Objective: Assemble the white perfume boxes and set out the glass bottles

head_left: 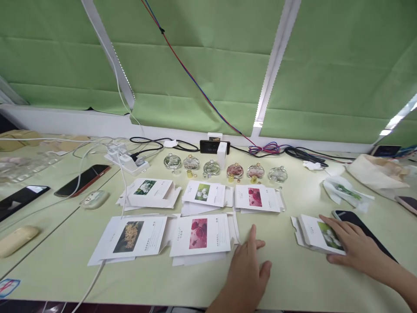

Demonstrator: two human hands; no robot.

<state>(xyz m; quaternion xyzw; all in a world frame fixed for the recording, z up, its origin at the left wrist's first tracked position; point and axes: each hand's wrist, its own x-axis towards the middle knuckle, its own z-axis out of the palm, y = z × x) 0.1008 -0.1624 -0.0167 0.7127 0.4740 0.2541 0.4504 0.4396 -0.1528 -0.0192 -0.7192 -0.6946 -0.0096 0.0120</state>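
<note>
My right hand (pixel 356 245) grips a small white cardboard box (pixel 314 232) with a white-flower picture, its fingers on top and the thumb at the near side. An end flap of that box stands open on the left. My left hand (pixel 249 269) rests over the tabletop, fingers apart and holding nothing. Beside it lies a flattened white carton with a red rose picture (pixel 198 233). Another with yellow-orange flowers (pixel 128 237) is farther left. Behind them lie three more flat cartons, among them a pink-flower one (pixel 256 198).
Several round glass bottles (pixel 235 170) stand in a row, small gold caps (pixel 190 174) before them. A phone showing digits (pixel 208 147) leans behind a white box (pixel 222 155). Left are a power strip (pixel 130 163) and phones (pixel 83 179). A dark phone (pixel 352 219) lies beyond my right hand.
</note>
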